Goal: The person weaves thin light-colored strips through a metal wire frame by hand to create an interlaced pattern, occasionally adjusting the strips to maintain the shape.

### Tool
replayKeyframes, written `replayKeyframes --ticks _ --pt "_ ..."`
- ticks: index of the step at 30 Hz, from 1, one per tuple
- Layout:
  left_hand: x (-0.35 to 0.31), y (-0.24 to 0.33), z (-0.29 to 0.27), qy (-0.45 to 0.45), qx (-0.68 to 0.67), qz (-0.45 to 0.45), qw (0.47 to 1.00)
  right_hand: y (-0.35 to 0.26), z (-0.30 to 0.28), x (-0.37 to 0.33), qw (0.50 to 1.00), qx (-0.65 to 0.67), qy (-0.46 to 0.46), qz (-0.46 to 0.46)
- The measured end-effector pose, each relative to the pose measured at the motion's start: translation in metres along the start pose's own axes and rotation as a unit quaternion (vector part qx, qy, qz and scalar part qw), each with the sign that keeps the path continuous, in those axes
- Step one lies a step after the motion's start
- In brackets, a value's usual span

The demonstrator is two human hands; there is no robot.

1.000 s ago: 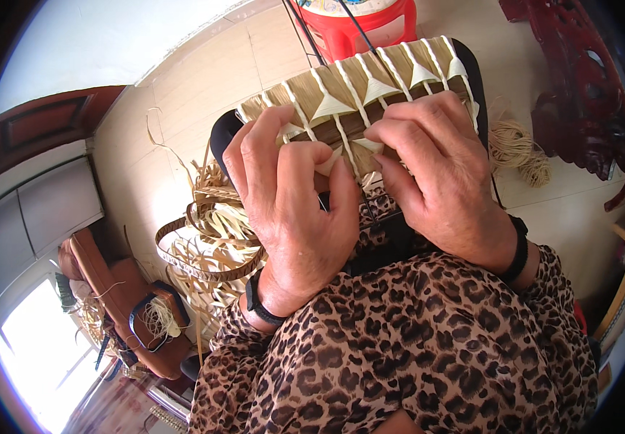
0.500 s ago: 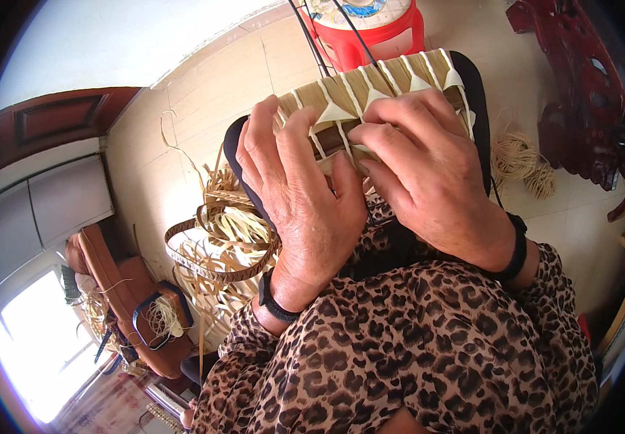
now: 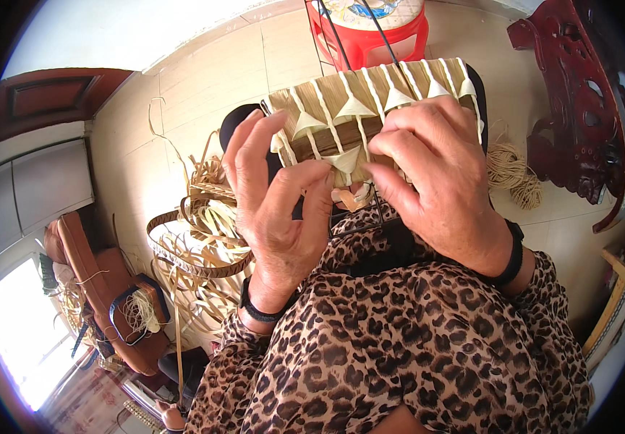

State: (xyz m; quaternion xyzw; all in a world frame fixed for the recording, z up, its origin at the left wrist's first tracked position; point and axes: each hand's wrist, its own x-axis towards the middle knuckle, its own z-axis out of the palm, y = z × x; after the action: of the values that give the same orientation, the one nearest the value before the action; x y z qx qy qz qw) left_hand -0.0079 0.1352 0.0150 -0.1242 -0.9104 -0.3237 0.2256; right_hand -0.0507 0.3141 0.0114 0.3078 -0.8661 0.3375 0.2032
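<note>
Across my lap lies a panel of flat straw-coloured strips [image 3: 332, 92], crossed by several white twisted cords and pale triangular folds. At its near edge, a pale folded strip [image 3: 346, 158] forms a triangle around a cord. My left hand [image 3: 273, 220] has its thumb and forefinger pinched together at the left corner of this fold, while its other fingers stretch up over the panel's left side. On the fold's right, my right hand [image 3: 446, 184] is curled, thumb and forefinger pinched at the corner. The fingertips partly hide what they grip.
Thin black rods [image 3: 330, 32] extend past the panel toward a red stool [image 3: 370, 47]. Loose strips [image 3: 207, 224] lie on the floor at left, near a brown bench [image 3: 92, 264]. At right are a cord bundle [image 3: 511, 173] and carved dark-red furniture [image 3: 573, 108].
My left hand has moved left and down, away from over the panel, uncovering the triangular fold at the near edge. My right hand stays close to the panel, and the view has shifted slightly.
</note>
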Motion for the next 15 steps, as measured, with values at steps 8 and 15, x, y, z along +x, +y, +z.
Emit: replayKeyframes --ticks 8,15 --pt "-0.005 0.010 0.011 0.047 0.019 -0.006 0.999 -0.008 -0.005 0.001 1.000 0.004 -0.005 0.008" --pt "-0.010 0.013 0.015 0.044 0.042 0.041 0.997 -0.012 -0.012 -0.006 1.000 0.006 -0.007 -0.012"
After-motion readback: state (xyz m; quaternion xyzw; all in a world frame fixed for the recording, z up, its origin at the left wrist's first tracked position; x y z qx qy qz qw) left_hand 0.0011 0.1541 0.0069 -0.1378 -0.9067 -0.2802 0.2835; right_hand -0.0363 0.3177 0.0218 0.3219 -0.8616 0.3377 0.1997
